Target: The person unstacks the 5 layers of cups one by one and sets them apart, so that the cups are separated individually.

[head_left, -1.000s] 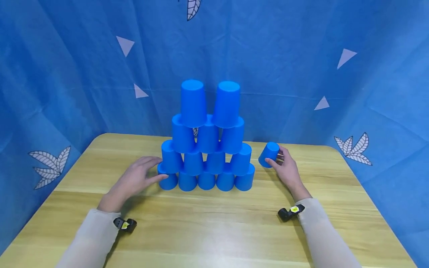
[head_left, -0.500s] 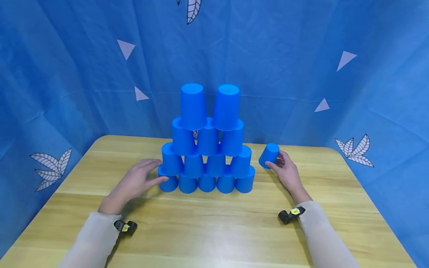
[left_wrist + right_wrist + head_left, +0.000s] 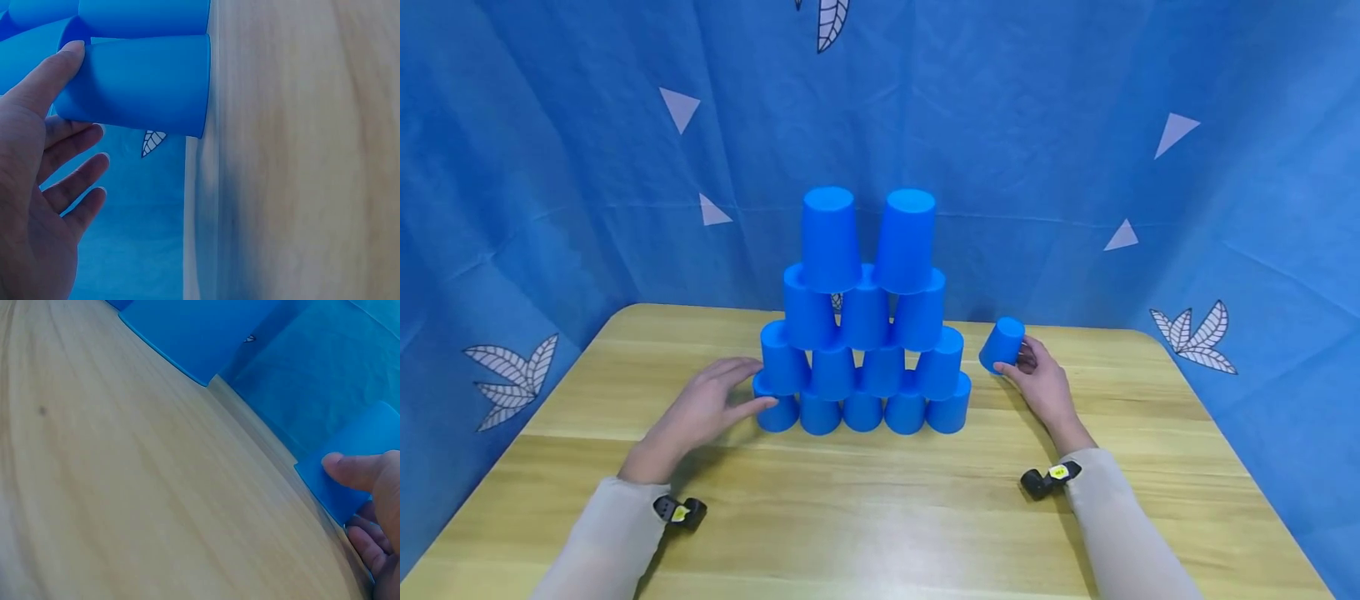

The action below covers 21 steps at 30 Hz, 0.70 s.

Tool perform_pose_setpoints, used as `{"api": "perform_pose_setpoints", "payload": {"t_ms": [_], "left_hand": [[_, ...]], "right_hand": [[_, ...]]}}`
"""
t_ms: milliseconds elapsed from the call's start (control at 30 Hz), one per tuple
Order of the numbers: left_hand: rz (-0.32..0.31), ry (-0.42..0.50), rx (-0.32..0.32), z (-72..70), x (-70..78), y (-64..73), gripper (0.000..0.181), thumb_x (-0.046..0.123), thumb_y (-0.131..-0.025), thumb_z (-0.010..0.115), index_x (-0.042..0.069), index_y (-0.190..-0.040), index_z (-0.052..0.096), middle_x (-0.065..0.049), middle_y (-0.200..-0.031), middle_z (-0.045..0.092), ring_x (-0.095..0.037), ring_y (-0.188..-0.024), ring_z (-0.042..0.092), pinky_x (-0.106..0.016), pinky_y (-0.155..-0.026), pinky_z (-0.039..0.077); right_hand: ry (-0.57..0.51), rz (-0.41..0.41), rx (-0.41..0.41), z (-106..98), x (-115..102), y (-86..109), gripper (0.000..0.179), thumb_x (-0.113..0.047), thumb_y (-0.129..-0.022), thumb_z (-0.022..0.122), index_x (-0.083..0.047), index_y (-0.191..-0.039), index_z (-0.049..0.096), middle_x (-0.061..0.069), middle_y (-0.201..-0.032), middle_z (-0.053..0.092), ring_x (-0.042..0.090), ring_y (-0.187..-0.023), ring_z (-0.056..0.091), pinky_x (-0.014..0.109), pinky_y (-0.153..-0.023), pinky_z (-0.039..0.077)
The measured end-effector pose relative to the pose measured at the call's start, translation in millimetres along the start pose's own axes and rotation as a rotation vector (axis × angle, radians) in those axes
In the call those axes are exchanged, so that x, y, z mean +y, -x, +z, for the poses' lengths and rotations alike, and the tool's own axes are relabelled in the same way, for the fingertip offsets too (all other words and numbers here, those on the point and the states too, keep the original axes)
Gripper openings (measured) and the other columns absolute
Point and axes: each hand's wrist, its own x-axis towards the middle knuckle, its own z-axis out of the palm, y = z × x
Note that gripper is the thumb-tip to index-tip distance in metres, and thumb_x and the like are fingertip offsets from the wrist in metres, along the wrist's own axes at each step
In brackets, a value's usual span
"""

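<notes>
"Pinched! From the head view, the right hand has the single cup, thumb in front and fingers behind, right of the tower and apart from it."

"And the left hand?"

"Loose at the tower's other end, thumb and fingers bracketing the bottom-left cup. To steady that corner, I'd judge."

"Why stack them like that?"

"Five, four, three, two, all mouth-down on the wooden table; each upper cup straddles two below, presumably to share the load."

"Over to the left wrist: thumb along one side of that bottom cup, near its closed end, relaxed fingers spread at the other side. Pressing?"

"Can't tell. It looks like a guard more than a grasp."

"Right wrist, then!"

"Thumb flat on the single cup's wall, fingers opposite, with wood between it and the nearest tower cup. Holding the side likely keeps the mouth unobstructed."

"Is the rim down?"

"Close to the table; touching or not, can't say."
</notes>
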Motion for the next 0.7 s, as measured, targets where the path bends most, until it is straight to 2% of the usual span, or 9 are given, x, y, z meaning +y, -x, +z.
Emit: {"api": "perform_pose_setpoints", "payload": {"t_ms": [200,700], "left_hand": [[0.009,0.008,-0.002,-1.0,-0.7,-1.2,0.061,0.046,-0.088,0.071,0.003,-0.130,0.062,-0.015,-0.129,0.061,-0.037,-0.123,0.053,-0.058,-0.102,0.042],[0.014,0.017,-0.002,0.2,-0.2,-2.5,0.062,0.046,-0.087,0.072,0.002,-0.129,0.062,-0.016,-0.128,0.062,-0.037,-0.122,0.053,-0.057,-0.101,0.042]], "right_hand": [[-0.006,0.014,0.022,2.7,0.1,0.5,0.072,-0.028,-0.092,0.071,0.002,-0.146,0.034,0.030,-0.137,0.049,0.043,-0.122,0.052,0.053,-0.103,0.043],[-0.016,0.012,0.007,0.3,-0.5,1.1,0.073,-0.027,-0.092,0.071,0.002,-0.146,0.033,0.029,-0.138,0.048,0.042,-0.125,0.049,0.051,-0.105,0.042]]}}
